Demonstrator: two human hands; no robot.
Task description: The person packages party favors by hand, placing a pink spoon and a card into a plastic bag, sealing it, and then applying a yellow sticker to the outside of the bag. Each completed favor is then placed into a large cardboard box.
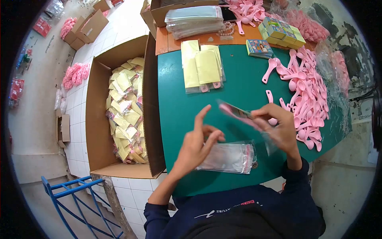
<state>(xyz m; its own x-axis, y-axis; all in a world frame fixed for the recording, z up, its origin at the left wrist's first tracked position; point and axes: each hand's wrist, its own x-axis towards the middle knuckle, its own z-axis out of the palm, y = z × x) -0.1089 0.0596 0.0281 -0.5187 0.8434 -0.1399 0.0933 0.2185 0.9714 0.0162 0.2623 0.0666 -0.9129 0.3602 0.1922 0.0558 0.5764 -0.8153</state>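
Note:
Over the green table, my right hand (274, 121) pinches a clear plastic packet (236, 112) with something pink and a printed card in it, blurred by motion. My left hand (197, 145) is raised to the left of the packet, index finger stretched out and the other fingers curled loosely, holding nothing. Below it lies a stack of clear empty bags (229, 158), partly covered by this hand. Filled packets with pale yellow cards (207, 66) lie further back on the table. A heap of pink spoons (306, 95) spreads to the right of my right hand.
Left of the green table (171, 91) stands a large cardboard box (94, 119) holding many yellow-card packets (125, 115). Card stacks (278, 32) and a pile of clear bags (194, 18) sit at the back. A blue metal rack (75, 187) stands at lower left.

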